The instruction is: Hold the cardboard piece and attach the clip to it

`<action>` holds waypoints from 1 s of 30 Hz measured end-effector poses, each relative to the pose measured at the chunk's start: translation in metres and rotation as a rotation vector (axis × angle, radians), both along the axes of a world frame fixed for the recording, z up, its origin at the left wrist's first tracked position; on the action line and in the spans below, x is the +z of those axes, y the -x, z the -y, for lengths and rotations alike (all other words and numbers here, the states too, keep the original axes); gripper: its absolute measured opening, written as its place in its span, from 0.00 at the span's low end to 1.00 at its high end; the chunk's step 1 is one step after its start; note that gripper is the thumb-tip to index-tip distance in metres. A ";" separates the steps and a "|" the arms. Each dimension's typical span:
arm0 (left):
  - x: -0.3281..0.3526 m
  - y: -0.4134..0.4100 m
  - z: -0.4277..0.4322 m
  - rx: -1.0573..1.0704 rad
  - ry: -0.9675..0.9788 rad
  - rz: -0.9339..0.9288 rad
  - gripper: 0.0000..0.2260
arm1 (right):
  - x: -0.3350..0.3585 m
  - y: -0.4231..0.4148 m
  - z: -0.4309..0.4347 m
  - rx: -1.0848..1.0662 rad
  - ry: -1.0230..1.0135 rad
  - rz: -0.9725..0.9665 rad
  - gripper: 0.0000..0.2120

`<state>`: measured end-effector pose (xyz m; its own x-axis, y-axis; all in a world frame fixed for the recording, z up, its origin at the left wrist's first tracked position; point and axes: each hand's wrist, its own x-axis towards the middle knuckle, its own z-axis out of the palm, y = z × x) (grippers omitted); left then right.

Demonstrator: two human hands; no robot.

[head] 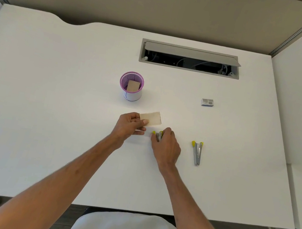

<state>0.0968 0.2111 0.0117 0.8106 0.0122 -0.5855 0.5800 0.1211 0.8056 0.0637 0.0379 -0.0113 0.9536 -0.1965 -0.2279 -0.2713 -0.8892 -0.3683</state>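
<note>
The left hand (130,125) pinches a tan card (150,118) by its near-left end, long axis running toward two o'clock; the right hand (165,145), just beside it at four o'clock, curls round a small yellow-tipped stapler (158,135), nose toward the card; a second stapler (197,152) lies at three o'clock, a purple mesh cup (131,86) at twelve, a staple box (207,102) at two; the white surface (48,96) backs onto a beige partition.
</note>
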 end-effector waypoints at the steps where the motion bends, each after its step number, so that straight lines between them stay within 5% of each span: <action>1: 0.000 -0.001 0.001 -0.009 -0.016 -0.002 0.11 | 0.000 -0.001 0.004 -0.028 -0.067 0.006 0.20; 12: -0.002 -0.002 0.009 0.000 -0.043 0.009 0.14 | 0.013 -0.001 0.030 -0.282 -1.053 -0.171 0.13; 30: -0.002 0.007 0.017 -0.029 0.048 0.060 0.09 | 0.026 -0.004 0.023 -0.254 -1.258 -0.199 0.14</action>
<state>0.0895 0.1944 0.0098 0.8441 -0.0385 -0.5348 0.5343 0.1444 0.8329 0.0675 0.0152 0.0146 0.8501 0.0854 -0.5196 -0.5265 0.1185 -0.8419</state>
